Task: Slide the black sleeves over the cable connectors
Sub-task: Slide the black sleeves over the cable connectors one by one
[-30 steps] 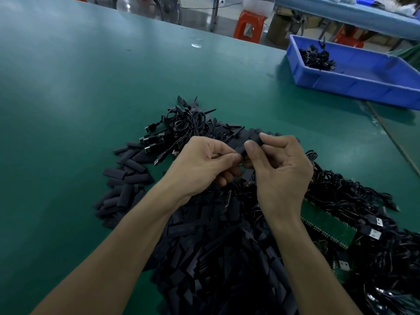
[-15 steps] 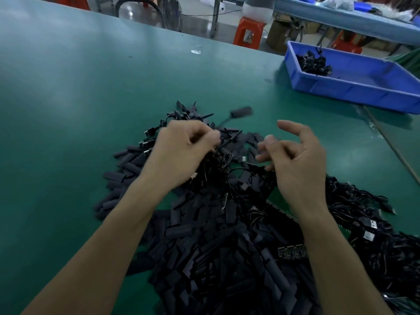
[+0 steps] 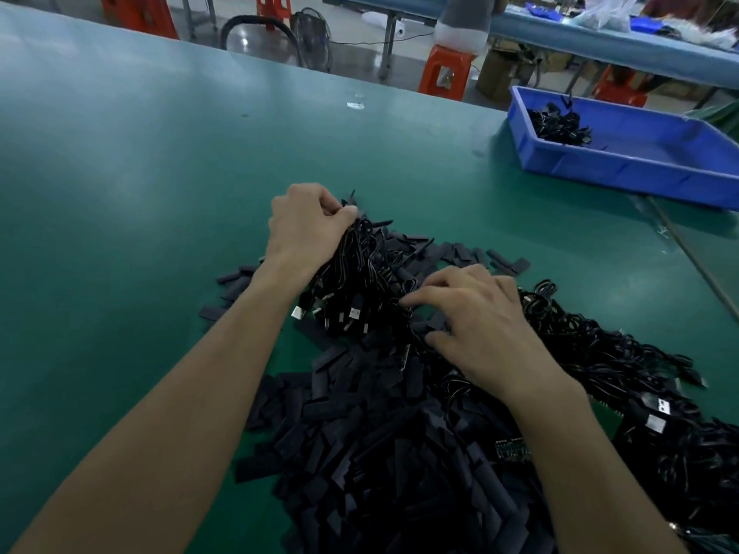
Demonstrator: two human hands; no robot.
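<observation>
Left hand [image 3: 306,229] clutches cable bundle [image 3: 360,269] (connectors [image 3: 354,313] dangling) at far edge of sleeve pile [image 3: 380,453] | right hand [image 3: 484,329] atop pile, grip indeterminable.

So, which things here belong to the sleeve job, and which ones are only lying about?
Job: left hand gripping the cable bundle; right hand; black sleeves; cable connectors.
Lying about: blue tray; green circuit board; orange stool.

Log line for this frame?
left hand: grips cable bundle | right hand: rests on cable pile, no grip visible | black sleeves: loose heap on table
</observation>
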